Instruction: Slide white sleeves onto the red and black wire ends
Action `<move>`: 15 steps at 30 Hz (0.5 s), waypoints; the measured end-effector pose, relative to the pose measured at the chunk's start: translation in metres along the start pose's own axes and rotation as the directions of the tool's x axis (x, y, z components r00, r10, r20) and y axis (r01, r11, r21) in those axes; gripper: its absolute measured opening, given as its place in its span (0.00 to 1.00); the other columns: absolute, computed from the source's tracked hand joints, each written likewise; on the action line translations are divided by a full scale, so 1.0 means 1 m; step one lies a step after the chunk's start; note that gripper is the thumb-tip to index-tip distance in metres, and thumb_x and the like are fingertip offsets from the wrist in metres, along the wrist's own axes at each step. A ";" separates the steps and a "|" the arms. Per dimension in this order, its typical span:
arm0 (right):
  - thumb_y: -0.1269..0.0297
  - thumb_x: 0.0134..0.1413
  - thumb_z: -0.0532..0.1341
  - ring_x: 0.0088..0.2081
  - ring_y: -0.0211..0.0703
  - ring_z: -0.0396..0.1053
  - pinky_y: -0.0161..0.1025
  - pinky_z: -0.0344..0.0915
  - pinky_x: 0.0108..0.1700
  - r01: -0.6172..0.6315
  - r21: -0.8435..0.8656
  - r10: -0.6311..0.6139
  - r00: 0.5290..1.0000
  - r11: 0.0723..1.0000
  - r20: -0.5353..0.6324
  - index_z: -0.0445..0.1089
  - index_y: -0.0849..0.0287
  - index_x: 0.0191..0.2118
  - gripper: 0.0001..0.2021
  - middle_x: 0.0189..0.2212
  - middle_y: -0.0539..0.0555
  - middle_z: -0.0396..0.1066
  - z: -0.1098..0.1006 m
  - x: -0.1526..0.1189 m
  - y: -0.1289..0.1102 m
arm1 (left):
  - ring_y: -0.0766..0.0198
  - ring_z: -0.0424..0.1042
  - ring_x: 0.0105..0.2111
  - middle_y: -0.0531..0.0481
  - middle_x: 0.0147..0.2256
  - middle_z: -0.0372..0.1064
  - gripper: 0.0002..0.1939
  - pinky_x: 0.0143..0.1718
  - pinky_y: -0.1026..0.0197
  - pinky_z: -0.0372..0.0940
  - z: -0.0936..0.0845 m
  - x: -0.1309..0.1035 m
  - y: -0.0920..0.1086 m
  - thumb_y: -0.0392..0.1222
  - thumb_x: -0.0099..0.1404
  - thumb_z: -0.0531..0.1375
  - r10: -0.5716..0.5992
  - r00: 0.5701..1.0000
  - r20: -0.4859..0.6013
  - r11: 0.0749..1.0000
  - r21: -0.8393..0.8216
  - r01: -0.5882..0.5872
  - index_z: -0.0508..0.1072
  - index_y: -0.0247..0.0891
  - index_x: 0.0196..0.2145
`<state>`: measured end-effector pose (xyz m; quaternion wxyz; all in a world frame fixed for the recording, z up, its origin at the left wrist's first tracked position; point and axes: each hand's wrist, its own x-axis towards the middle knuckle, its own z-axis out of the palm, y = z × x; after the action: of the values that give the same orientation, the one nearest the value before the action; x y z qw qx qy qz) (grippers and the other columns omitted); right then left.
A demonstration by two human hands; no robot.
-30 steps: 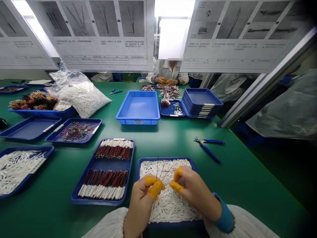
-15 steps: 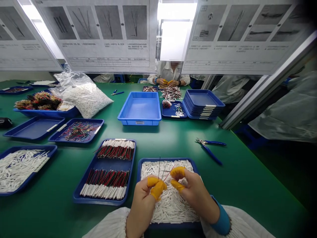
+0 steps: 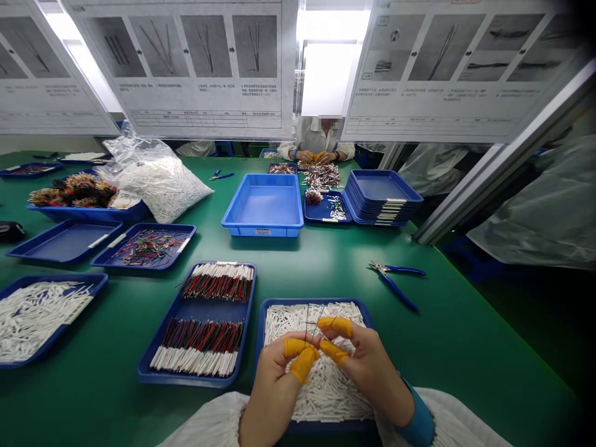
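Yellow finger covers sit on the thumbs and forefingers of both hands. My left hand (image 3: 279, 379) pinches a few thin dark and red wires (image 3: 306, 320), which stick up from its fingertips. Close against it on the right, my right hand (image 3: 361, 357) curls thumb and forefinger about the same wires; the exact contact is hard to see. Both hands are above a blue tray (image 3: 263, 316) filled with short white sleeves (image 3: 321, 397). To the left, another blue tray (image 3: 209, 309) holds two rows of red and black wires (image 3: 205, 335) with white sleeves on their ends.
Blue-handled cutters (image 3: 395, 285) lie at right. Beyond are a large blue bin (image 3: 263, 231), stacked trays (image 3: 386, 186) and a bag of white sleeves (image 3: 162, 180). A tray of loose wires (image 3: 151, 245) and a sleeve tray (image 3: 41, 316) stand left. A co-worker (image 3: 316, 139) sits opposite.
My left hand has shifted slightly right and up, bringing the wires closer to my right hand's fingertips. The wires now stand between both hands. The trays and tools have stayed in place.
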<state>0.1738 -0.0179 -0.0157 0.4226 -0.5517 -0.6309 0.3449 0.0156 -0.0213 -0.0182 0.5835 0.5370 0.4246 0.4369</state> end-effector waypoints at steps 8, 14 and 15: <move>0.69 0.43 0.64 0.33 0.50 0.74 0.47 0.69 0.39 -0.116 0.281 0.105 0.993 0.953 0.053 0.75 0.57 0.30 0.05 0.28 0.55 0.77 -0.003 0.002 0.002 | 0.55 0.71 0.38 0.44 0.36 0.73 0.06 0.43 0.56 0.63 0.000 -0.001 0.000 0.35 0.58 0.58 0.039 0.999 0.014 0.998 0.050 -0.040 0.75 0.36 0.32; 0.63 0.38 0.69 0.29 0.46 0.74 0.42 0.70 0.31 -0.207 0.611 0.327 0.941 0.764 -0.089 0.73 0.59 0.32 0.12 0.26 0.55 0.77 -0.012 0.007 -0.003 | 0.55 0.70 0.37 0.44 0.36 0.72 0.06 0.40 0.56 0.63 -0.003 -0.001 0.000 0.35 0.57 0.57 0.010 1.000 -0.019 0.997 0.077 -0.009 0.75 0.35 0.30; 0.62 0.37 0.69 0.29 0.47 0.74 0.42 0.70 0.30 -0.206 0.632 0.352 0.929 0.747 -0.112 0.72 0.59 0.32 0.13 0.26 0.55 0.77 -0.013 0.007 -0.004 | 0.55 0.70 0.37 0.43 0.36 0.72 0.06 0.40 0.56 0.63 -0.003 -0.001 0.000 0.35 0.57 0.57 0.005 1.000 -0.019 0.997 0.082 -0.003 0.75 0.35 0.30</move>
<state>0.1839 -0.0121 -0.0054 0.5891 -0.5095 -0.3436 0.5246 0.0127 -0.0217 -0.0183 0.5559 0.5571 0.4467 0.4255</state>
